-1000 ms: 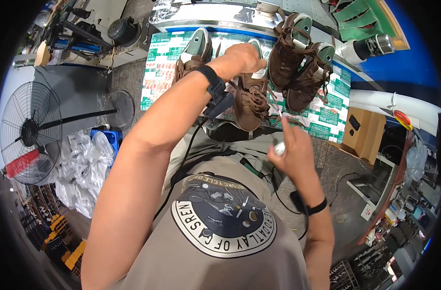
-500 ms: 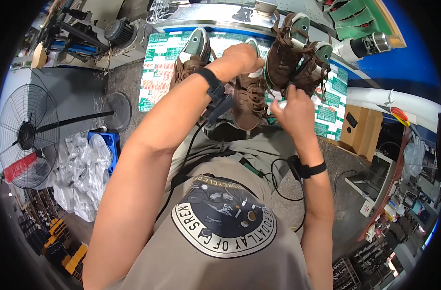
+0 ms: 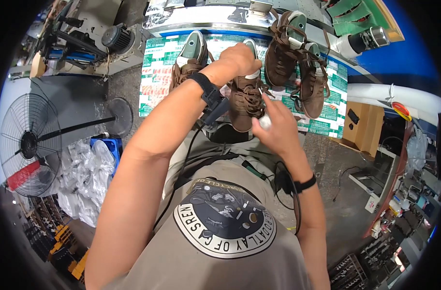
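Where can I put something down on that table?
The table has bare strips left of the leftmost shoe and right of the rightmost shoe, out to its edges. It's crowded mid-table: left hand and right hand at another shoe.

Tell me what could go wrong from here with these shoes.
The pale object in the right hand is close to the laces of the shoe at the left hand, so it might snag them. The two shoes on the right stand close together, so their loose laces could tangle.
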Demonstrator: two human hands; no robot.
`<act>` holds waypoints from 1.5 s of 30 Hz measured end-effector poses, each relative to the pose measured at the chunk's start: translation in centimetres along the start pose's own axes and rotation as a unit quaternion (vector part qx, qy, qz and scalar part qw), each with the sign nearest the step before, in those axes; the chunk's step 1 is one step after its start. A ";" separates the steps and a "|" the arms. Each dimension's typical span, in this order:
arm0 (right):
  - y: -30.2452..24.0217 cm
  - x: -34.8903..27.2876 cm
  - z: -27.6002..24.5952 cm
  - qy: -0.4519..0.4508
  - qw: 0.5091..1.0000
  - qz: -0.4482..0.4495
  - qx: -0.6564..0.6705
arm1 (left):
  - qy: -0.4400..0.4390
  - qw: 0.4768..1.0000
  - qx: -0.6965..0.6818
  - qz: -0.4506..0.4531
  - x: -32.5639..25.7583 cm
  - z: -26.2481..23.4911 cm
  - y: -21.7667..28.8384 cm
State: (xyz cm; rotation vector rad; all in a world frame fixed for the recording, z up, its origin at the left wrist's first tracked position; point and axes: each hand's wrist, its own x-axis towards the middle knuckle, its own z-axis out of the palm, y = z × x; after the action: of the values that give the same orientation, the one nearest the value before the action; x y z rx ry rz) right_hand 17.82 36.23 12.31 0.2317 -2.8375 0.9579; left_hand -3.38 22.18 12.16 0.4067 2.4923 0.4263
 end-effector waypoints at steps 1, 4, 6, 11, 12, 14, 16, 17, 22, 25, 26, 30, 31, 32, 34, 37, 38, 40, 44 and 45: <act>0.7 -0.1 0.6 0.006 1.000 0.005 -0.003 | -0.001 1.000 0.004 0.008 -0.1 0.1 -0.1; 4.0 -2.1 0.4 -0.127 0.978 0.112 -0.122 | 0.010 1.000 0.009 0.009 0.5 0.5 -2.1; 4.7 -4.8 -1.5 -0.136 0.981 0.133 -0.033 | 0.015 1.000 -0.015 0.009 0.3 0.3 -2.3; 0.3 -2.9 -2.3 -0.061 0.971 0.138 0.184 | 0.132 0.987 -0.087 -0.004 -1.3 2.9 -2.1; 0.6 -2.7 -1.6 -0.025 0.981 0.106 0.159 | 0.229 0.964 -0.111 0.071 -2.6 4.3 -2.9; 2.0 -3.0 -0.7 0.014 0.991 0.102 0.083 | 0.337 0.922 -0.096 0.163 -7.4 4.5 -1.2; 4.5 -3.3 0.2 0.045 0.996 0.075 -0.015 | 0.338 0.920 -0.087 0.179 -10.0 5.0 -1.1; 5.3 -3.3 0.4 0.044 0.996 0.074 -0.011 | 0.309 0.933 -0.051 0.175 -10.5 6.5 -1.8; 9.0 -2.4 2.1 0.024 0.995 0.083 -0.058 | 0.283 0.948 -0.035 0.144 -10.7 7.5 -3.0; 10.7 -1.0 3.7 0.048 0.990 0.052 -0.123 | -0.059 0.875 -0.481 0.004 -10.4 6.5 -3.9; 11.0 -0.7 4.1 0.057 0.986 0.048 -0.150 | -0.145 0.819 -0.555 0.000 -11.0 4.9 -4.4; 9.9 -0.2 4.0 0.042 0.976 0.071 -0.199 | -0.130 0.802 -0.574 0.101 -13.1 3.2 -4.6; 9.2 -0.5 3.7 0.041 0.977 0.072 -0.197 | -0.131 0.802 -0.574 0.099 -13.8 3.4 -4.8; 8.4 -0.4 3.2 0.093 0.972 0.029 -0.212 | -0.079 0.888 -0.420 0.173 -14.7 3.4 -5.0; 7.0 -0.4 2.5 0.142 0.963 -0.007 -0.231 | 0.021 0.950 -0.072 0.302 -15.8 4.2 -5.4; 4.3 0.3 2.5 0.147 0.988 0.006 0.046 | 0.017 0.936 -0.030 0.350 -16.6 5.6 -4.5; 3.1 0.9 2.6 0.117 0.985 0.035 0.119 | 0.012 0.932 -0.051 0.358 -16.4 5.4 -4.3; 2.5 1.8 3.7 0.103 0.979 0.026 0.172 | -0.020 0.929 -0.099 0.357 -15.5 4.7 -4.3; 0.8 1.9 4.9 0.070 0.963 0.114 0.233 | -0.057 0.813 -0.559 0.150 -14.6 3.4 -6.6; 0.4 1.7 4.9 0.066 0.963 0.113 0.234 | -0.004 0.751 -0.653 0.099 -13.8 3.0 -7.4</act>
State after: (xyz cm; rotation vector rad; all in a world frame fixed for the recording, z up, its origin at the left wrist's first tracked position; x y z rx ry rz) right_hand 15.66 33.38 8.47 -0.1111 -2.5132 1.6196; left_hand 7.85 11.01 13.64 0.0544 1.5374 2.0053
